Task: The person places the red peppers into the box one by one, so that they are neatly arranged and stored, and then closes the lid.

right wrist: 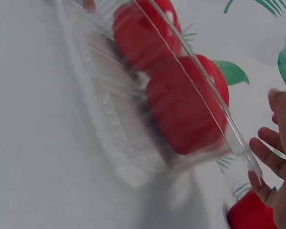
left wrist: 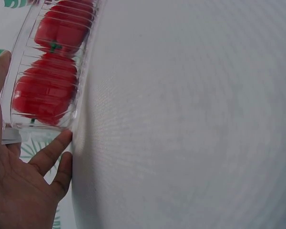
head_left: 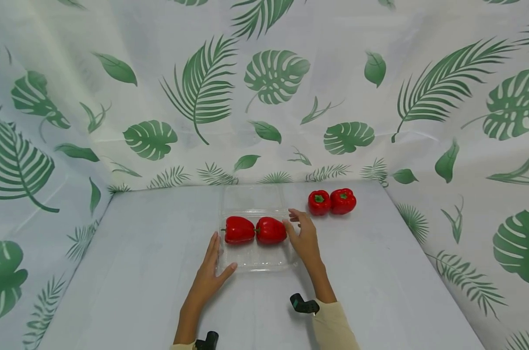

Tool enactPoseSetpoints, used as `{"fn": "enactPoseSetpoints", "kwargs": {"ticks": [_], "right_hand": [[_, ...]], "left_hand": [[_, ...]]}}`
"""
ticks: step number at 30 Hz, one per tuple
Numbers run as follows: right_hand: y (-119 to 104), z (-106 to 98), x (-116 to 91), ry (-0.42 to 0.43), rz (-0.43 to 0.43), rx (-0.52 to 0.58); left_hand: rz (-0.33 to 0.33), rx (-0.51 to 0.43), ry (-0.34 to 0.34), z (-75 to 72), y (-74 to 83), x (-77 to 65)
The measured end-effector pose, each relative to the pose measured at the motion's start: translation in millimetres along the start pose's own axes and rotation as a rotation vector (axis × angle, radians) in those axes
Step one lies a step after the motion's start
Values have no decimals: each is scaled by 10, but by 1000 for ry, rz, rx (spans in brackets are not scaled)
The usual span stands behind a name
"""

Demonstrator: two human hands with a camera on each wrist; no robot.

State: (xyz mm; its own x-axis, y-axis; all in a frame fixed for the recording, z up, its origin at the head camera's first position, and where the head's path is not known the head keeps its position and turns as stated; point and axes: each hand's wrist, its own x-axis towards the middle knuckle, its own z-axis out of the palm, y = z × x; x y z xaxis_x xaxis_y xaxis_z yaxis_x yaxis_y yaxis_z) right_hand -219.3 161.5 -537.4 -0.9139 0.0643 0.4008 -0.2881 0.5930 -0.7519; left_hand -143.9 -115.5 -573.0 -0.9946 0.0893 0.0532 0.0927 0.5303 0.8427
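Observation:
A clear plastic clamshell box (head_left: 258, 262) lies with its lid (head_left: 253, 197) folded back, away from the person. Two red bell peppers (head_left: 239, 230) (head_left: 271, 230) lie on their sides in its far half, stems pointing left. Along the box's left edge rests my left hand (head_left: 209, 277), fingers straight and thumb spread over the near left corner. My right hand (head_left: 306, 238) is at the right end, fingers loosely bent beside the right pepper. In the right wrist view, a fingertip of that hand meets the box rim (right wrist: 238, 138).
Two more red bell peppers (head_left: 319, 202) (head_left: 343, 201) stand side by side at the back right of the white table (head_left: 150, 272), stems up. A leaf-printed cloth (head_left: 220, 141) hangs behind the table and along both sides.

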Motion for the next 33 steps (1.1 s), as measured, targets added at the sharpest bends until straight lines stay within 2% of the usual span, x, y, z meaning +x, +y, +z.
{"fn": "enactPoseSetpoints", "kwargs": {"ticks": [6, 10, 13, 16, 19, 24, 33], "right_hand": [[133, -190, 35, 260, 107, -57], [269, -305, 58, 360, 226, -104], [395, -378, 88, 372, 321, -142], [522, -441, 124, 348, 394, -167], [628, -497, 177, 317, 429, -159], [771, -551, 290, 287, 418, -158], [896, -588, 404, 309, 324, -198]], "left_hand": [[5, 3, 2, -2, -8, 1], [7, 1, 2, -3, -12, -9], [6, -1, 3, -5, -8, -10], [6, -3, 3, -5, -6, -4], [13, 2, 2, 3, -15, 7], [15, -2, 4, 11, -15, 18], [-1, -2, 3, 9, 1, 5]]}}
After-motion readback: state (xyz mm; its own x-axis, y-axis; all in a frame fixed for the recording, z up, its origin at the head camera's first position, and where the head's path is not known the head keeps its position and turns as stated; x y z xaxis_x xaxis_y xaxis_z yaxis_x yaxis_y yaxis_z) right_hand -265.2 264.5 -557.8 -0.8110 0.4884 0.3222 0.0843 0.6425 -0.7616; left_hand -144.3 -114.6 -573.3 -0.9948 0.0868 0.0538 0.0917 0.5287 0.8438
